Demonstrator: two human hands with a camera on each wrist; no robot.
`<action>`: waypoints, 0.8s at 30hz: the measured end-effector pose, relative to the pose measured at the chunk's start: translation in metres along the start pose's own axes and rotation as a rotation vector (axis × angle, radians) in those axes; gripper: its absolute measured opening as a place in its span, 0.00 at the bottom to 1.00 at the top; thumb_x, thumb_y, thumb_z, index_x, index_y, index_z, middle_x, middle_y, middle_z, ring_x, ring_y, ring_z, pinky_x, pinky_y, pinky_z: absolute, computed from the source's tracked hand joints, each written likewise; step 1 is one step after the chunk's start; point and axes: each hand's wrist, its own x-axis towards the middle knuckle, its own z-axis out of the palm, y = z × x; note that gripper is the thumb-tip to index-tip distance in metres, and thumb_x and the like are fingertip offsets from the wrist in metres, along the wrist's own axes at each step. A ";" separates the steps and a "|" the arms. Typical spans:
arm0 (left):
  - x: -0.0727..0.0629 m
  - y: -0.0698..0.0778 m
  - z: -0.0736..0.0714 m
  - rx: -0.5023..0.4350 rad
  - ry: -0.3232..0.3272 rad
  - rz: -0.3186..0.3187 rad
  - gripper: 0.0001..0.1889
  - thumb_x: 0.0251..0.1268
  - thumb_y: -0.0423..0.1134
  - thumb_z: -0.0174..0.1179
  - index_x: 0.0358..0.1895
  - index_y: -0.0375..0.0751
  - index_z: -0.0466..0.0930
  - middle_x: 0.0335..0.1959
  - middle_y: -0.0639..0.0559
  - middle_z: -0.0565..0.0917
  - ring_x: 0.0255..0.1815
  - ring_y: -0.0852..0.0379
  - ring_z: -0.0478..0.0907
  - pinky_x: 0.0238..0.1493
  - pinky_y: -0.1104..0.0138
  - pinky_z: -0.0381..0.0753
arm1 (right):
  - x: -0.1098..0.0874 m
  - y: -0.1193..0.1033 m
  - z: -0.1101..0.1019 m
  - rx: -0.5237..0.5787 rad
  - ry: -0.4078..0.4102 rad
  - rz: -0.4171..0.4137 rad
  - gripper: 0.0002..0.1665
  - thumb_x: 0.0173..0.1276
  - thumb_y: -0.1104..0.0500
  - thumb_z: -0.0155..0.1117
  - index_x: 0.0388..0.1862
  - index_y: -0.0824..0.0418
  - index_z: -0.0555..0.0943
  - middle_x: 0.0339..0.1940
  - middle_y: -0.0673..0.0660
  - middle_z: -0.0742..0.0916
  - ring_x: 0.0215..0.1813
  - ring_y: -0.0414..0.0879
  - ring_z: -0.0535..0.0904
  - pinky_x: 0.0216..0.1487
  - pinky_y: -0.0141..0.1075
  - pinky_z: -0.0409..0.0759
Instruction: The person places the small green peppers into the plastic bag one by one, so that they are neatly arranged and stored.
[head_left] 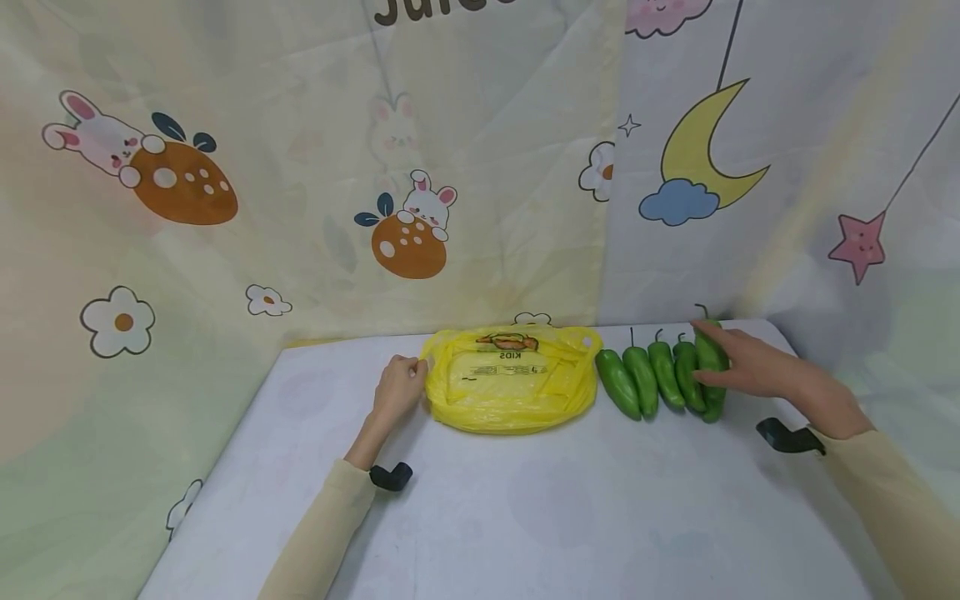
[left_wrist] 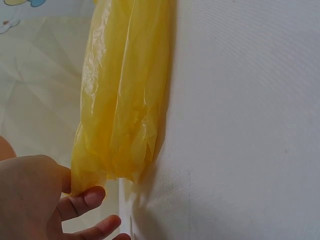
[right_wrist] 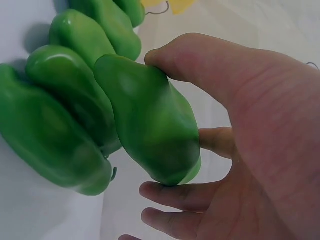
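Note:
At the back of the table, a puffed yellow plastic bag [head_left: 517, 412] with a printed picture lies flat. My left hand [head_left: 399, 390] pinches its left edge between thumb and forefinger [left_wrist: 94, 196], the other fingers hanging below. To the right, my right hand [head_left: 761, 367] grips a green pepper [right_wrist: 147, 117] between the thumb, at one end, and the fingers behind it. This pepper is held over the right end of a row of several more green peppers [head_left: 617, 383], which lie side by side against the bag's right side.
The white table [head_left: 555, 508] runs up to a cloth backdrop [head_left: 495, 208] printed with rabbits, flowers and a moon. A black band [head_left: 392, 477] is on the left wrist, another black band [head_left: 787, 435] on the right.

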 end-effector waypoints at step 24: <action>0.001 -0.003 0.002 -0.015 0.009 0.020 0.21 0.77 0.48 0.46 0.24 0.42 0.75 0.51 0.39 0.81 0.44 0.46 0.74 0.38 0.59 0.74 | 0.010 -0.029 0.000 -0.001 0.021 -0.067 0.54 0.69 0.44 0.67 0.79 0.70 0.51 0.69 0.80 0.70 0.66 0.75 0.70 0.59 0.67 0.72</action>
